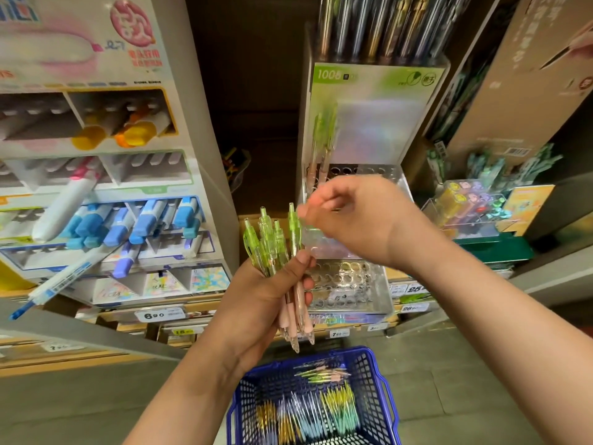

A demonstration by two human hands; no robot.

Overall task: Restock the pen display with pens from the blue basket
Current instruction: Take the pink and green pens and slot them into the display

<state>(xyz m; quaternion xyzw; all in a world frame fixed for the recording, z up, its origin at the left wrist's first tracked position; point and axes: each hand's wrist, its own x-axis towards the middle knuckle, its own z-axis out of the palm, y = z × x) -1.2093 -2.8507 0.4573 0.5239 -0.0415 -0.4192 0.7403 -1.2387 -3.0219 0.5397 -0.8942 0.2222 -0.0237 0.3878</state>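
Left fingers (301,263) tight round green pens (272,242); right fingers (321,198) curled, grip unclear.

The left forearm (199,380) ran up from 7 o'clock toward the centre, and the left hand (266,293) stood upright, its fingers and thumb wrapped round a bunch of pens (268,242). The right forearm (481,309) reached in from 4 o'clock with the wrist bent. The right hand (356,216) hung at 1 o'clock of the left one, blurred, its curled fingertips (309,207) just beside the pen tops; whether they pinched one could not be told.
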